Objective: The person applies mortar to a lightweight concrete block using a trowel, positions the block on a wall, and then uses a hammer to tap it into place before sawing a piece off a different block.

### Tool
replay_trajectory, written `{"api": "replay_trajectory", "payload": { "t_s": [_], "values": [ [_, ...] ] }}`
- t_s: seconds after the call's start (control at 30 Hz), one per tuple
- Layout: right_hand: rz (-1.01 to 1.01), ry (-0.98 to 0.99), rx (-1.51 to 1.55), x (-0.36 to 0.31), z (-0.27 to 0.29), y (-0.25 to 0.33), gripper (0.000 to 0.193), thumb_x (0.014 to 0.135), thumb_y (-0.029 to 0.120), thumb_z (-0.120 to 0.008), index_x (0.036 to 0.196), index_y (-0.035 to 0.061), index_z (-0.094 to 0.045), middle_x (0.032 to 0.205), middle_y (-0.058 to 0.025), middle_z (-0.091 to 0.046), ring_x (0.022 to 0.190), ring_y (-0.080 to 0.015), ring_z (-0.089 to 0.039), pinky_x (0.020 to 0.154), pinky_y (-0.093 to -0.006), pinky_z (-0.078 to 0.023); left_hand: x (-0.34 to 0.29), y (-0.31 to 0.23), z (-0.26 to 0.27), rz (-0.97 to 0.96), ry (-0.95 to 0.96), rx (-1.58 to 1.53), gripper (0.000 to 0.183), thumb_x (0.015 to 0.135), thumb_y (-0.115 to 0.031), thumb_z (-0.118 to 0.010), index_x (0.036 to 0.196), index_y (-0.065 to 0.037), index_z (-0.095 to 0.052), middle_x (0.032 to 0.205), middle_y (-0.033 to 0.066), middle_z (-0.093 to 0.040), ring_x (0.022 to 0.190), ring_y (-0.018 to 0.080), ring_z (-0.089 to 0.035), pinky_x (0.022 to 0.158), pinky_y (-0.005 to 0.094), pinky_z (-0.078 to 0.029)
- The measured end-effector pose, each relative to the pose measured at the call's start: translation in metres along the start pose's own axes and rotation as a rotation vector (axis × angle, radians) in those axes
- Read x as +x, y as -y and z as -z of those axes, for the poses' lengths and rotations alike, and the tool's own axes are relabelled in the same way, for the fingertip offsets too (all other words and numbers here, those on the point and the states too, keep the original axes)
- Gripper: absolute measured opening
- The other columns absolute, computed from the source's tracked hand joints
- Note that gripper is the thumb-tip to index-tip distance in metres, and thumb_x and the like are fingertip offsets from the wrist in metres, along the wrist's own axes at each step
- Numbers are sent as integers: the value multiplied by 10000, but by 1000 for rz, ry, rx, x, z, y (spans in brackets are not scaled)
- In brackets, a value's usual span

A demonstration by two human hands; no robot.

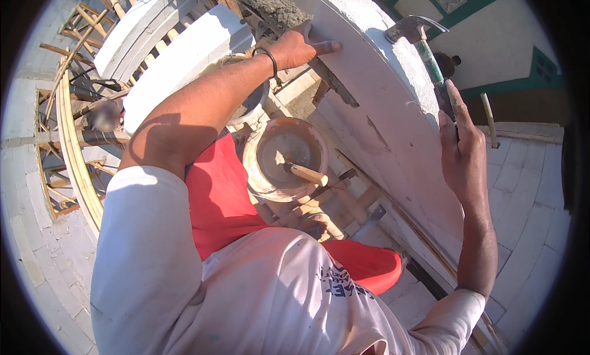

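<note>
My right hand point(461, 143) is closed round the lower handle of a claw hammer point(424, 48). Its green grip leads up to a metal head, which sits over the rough top of a curved white block wall point(387, 97). One finger stretches along the handle. My left hand point(302, 48), with a dark band at the wrist, rests against the smooth inner face of that wall near its lower edge. The thumb is spread out over the face; the other fingers are partly hidden. Below, a bucket point(255, 164) holds greyish liquid and a wooden-handled tool point(307, 174).
Wet grey mortar point(270, 6) lies in a strip beyond my left hand. A second bucket point(261, 103) stands partly behind my forearm. White curved blocks point(184, 63) and bamboo poles point(77, 152) are at the left. A bent rod point(489, 118) sticks up at the right.
</note>
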State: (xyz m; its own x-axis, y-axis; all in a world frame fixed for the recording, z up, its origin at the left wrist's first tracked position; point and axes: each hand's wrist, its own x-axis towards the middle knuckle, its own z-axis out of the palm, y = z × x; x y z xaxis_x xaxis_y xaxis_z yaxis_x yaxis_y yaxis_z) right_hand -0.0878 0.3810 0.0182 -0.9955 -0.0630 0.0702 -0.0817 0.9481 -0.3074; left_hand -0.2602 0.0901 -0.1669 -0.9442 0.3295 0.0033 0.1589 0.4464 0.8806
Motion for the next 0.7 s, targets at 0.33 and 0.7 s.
{"api": "replay_trajectory", "payload": {
  "t_s": [0.33,0.7],
  "values": [
    [89,-141,3,19,5,0,424,1011,146,-556,1433,113,-534,961,-194,-716,749,-165,-647,728,-353,-530,3,-4,5,141,121,-4,944,755,-662,-754,1291,71,-499,1159,202,-663,1095,273,-642,956,348,-498],
    [284,-132,-20,25,-4,2,424,994,85,-565,1417,110,-547,943,-193,-734,746,-204,-701,694,-353,-540,-3,6,1,-32,-27,47,866,804,-656,-711,1280,46,-533,1131,156,-654,1073,233,-615,947,355,-476]
  ]
}}
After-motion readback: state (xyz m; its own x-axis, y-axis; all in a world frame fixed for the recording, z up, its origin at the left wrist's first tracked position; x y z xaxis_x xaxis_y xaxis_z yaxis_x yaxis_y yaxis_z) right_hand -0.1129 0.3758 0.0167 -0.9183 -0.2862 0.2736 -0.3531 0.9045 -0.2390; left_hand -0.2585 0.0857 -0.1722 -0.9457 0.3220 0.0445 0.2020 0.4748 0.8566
